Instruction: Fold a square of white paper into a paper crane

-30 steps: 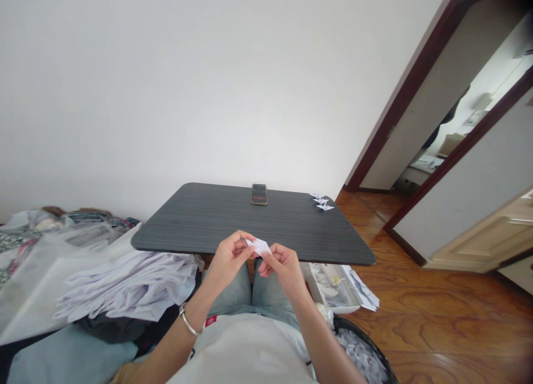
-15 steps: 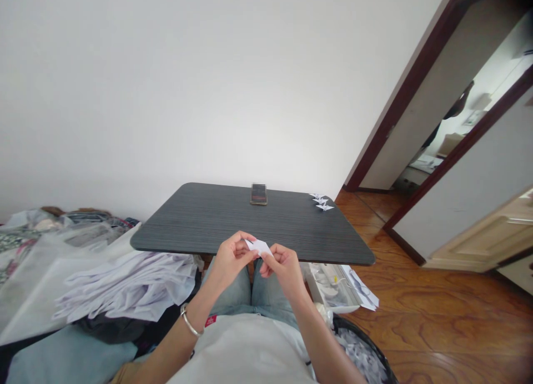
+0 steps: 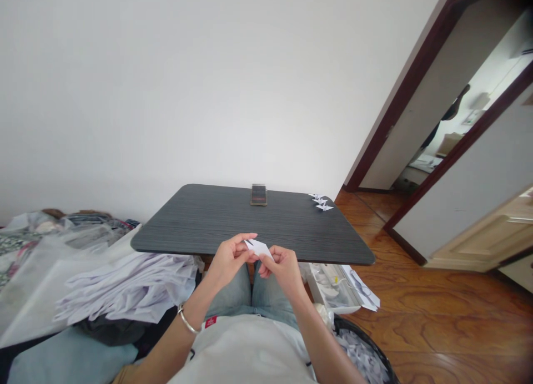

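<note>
A small folded piece of white paper (image 3: 259,248) is held up between my hands, just over the near edge of the dark table (image 3: 208,217). My left hand (image 3: 231,257) pinches its left side between thumb and fingers, with the index finger stretched along the top. On its right corner my right hand (image 3: 283,266) is closed, thumb on the near face and the other fingers curled. A dark line or slit shows at the paper's upper left. Several folded paper cranes (image 3: 322,205) stand in a row at the table's far right corner.
A phone-like dark object (image 3: 259,195) stands at the table's back edge by the wall. To the left lie heaped white cloth (image 3: 133,287) and plastic bags. Right of my legs are an open box (image 3: 333,289) and a black-rimmed container of white paper pieces (image 3: 362,356).
My left fingers have shifted slightly on the folded paper, showing more of its left part. My right hand keeps its grip almost unchanged.
</note>
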`<state>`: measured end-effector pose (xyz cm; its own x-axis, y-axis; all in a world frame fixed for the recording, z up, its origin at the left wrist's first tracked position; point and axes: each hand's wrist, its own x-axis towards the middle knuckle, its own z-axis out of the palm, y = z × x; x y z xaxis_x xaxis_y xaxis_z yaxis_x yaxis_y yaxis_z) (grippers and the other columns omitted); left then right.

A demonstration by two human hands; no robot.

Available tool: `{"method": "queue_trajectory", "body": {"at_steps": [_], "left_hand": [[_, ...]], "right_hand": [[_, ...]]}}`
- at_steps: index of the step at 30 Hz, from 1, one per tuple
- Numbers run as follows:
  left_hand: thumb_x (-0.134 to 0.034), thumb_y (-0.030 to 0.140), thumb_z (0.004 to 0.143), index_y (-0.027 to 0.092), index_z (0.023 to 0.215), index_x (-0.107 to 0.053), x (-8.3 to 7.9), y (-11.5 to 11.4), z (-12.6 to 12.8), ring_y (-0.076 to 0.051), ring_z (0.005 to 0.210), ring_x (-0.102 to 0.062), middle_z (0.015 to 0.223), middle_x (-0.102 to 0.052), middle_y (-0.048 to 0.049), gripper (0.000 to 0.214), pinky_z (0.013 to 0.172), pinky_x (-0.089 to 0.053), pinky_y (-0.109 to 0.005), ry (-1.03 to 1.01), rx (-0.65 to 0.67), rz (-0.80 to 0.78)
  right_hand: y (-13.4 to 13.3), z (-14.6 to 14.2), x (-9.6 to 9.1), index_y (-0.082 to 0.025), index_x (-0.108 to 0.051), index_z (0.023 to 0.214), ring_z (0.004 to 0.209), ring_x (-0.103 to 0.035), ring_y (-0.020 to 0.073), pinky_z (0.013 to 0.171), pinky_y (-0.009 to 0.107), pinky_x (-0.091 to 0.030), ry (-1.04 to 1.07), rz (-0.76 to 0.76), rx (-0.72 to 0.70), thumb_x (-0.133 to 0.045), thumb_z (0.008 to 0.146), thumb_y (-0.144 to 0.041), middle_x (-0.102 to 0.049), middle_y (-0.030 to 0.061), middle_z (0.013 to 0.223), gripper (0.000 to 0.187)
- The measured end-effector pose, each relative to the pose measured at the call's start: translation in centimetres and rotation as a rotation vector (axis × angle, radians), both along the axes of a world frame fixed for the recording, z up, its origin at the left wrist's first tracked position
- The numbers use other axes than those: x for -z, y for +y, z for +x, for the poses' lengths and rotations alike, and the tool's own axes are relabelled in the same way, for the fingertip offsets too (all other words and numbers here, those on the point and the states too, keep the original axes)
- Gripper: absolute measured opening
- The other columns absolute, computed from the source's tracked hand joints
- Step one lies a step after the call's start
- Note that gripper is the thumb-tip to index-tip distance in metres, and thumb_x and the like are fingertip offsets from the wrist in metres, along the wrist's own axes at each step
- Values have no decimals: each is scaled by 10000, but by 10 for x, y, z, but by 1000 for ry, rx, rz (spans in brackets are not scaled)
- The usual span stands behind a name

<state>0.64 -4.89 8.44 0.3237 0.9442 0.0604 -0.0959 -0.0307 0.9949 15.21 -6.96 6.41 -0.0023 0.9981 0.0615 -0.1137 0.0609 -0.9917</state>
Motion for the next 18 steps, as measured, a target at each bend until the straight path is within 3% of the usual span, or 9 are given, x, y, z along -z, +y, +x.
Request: {"method": "queue_trajectory", "body": {"at_steps": [7, 13, 18], "left_hand": [[-632, 241, 742, 112, 1171, -483, 2, 3, -4, -180, 820, -665, 902, -712, -94, 472, 785, -501, -305, -45, 101, 28], [-679, 164, 651, 119, 1024, -543, 5, 1, 3, -150, 661, -658, 781, -708, -51, 400, 674, -509, -265, 12, -41, 50], [-663, 153, 641, 85, 1140, -521, 3, 0, 4, -141, 590, -644, 658, -684, -11, 524, 644, -515, -265, 52, -80, 23]], "right_hand": [[2, 4, 4, -161, -555, 572, 328, -522, 93, 371, 185, -439, 11, -7, -30, -670, 661, -358, -621, -10, 418, 245], [0, 1, 0, -161, -555, 579, 338, -518, 87, 378, 180, -441, -37, 9, -10, -667, 665, -324, -616, -16, 425, 216], [-1, 0, 1, -157, -567, 600, 363, -536, 92, 394, 182, -450, -95, 21, -2, -639, 685, -296, -626, -12, 452, 178]]}}
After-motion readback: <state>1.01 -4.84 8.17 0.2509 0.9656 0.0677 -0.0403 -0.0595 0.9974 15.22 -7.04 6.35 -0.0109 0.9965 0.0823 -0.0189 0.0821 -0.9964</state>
